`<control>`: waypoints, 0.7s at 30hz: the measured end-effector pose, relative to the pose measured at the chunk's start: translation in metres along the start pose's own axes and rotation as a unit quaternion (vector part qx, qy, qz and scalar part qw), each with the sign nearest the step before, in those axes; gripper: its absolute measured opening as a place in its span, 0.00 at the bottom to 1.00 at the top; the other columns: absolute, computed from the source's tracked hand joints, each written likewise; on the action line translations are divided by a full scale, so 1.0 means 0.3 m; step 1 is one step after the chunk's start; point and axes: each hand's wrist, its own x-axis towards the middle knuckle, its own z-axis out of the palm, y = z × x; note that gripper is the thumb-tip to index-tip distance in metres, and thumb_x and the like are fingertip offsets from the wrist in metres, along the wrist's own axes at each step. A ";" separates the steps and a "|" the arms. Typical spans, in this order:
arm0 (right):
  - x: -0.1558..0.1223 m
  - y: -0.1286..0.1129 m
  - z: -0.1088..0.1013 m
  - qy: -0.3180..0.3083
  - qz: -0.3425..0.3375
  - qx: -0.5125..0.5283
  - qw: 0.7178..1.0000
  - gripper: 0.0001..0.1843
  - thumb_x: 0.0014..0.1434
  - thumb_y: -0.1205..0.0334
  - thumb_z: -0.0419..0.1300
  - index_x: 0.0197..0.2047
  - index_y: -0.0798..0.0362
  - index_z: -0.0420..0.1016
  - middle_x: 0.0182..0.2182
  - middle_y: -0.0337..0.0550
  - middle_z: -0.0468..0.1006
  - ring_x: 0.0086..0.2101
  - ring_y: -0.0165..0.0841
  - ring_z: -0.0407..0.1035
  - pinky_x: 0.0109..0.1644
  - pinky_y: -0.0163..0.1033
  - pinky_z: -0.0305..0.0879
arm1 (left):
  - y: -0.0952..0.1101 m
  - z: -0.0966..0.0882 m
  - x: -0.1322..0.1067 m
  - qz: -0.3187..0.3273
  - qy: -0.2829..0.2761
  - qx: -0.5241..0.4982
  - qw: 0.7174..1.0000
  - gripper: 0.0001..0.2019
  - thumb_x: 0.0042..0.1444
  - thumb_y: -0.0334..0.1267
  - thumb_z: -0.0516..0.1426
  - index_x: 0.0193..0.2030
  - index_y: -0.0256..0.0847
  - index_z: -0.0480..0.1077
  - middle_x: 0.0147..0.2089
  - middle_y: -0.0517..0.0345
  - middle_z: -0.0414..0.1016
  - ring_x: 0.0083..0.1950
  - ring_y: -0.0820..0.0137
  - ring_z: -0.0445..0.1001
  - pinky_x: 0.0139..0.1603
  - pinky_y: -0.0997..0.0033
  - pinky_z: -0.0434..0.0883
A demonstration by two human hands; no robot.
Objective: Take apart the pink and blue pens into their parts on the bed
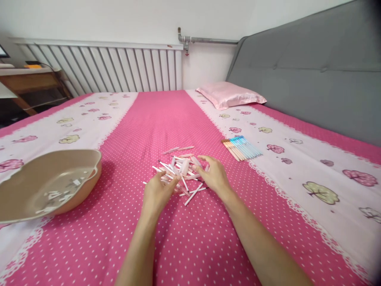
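Note:
A loose pile of white and pale pink pens (185,167) lies on the pink dotted bedsheet, many of them crossing each other. At the pile's left side, my left hand (156,192) reaches in with thumb and index finger apart, touching or just over the pens. My right hand (216,175) curves around the pile's right side, its thumb and fingers also apart. Nothing shows clearly gripped in either hand. Farther right, a neat row of pens (241,148) lies side by side, some orange-brown and the others blue.
A beige basin (80,159) with small white pieces (56,196) inside stands at the left. The pink pillow (230,94) rests near the grey headboard (297,59). Behind the bed are a white radiator (104,67) and a pipe (208,40); a wooden desk (29,83) stands far left.

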 end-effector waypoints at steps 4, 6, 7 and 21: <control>0.022 0.066 0.002 0.047 0.038 -0.029 0.998 0.21 0.52 0.54 0.57 0.47 0.55 0.71 0.46 0.51 0.74 0.47 0.41 0.65 0.53 0.47 0.57 | 0.010 -0.015 0.004 0.020 0.007 0.030 0.999 0.28 0.42 0.53 0.59 0.46 0.35 0.72 0.14 0.60 0.69 0.19 0.65 0.66 0.22 0.73 0.54; 0.034 0.105 0.000 0.065 0.070 -0.048 0.994 0.22 0.51 0.54 0.57 0.48 0.55 0.71 0.46 0.52 0.73 0.48 0.42 0.64 0.53 0.48 0.57 | 0.012 -0.021 0.003 0.029 0.016 0.024 0.999 0.24 0.43 0.53 0.58 0.41 0.36 0.74 0.13 0.60 0.68 0.18 0.66 0.65 0.22 0.73 0.53; 0.040 0.126 0.000 0.076 0.088 -0.059 0.991 0.22 0.51 0.55 0.58 0.48 0.54 0.70 0.47 0.52 0.72 0.49 0.43 0.63 0.53 0.49 0.56 | 0.013 -0.024 0.003 0.031 0.022 0.022 0.999 0.23 0.44 0.52 0.58 0.40 0.37 0.74 0.14 0.61 0.68 0.18 0.66 0.65 0.23 0.73 0.54; 0.011 0.241 0.022 0.242 0.184 -0.064 0.951 0.23 0.53 0.60 0.53 0.52 0.60 0.65 0.51 0.61 0.65 0.54 0.46 0.56 0.55 0.49 0.50 | -0.013 -0.015 -0.048 0.133 0.290 0.088 0.944 0.18 0.55 0.47 0.50 0.45 0.40 0.71 0.33 0.53 0.77 0.34 0.64 0.73 0.38 0.68 0.63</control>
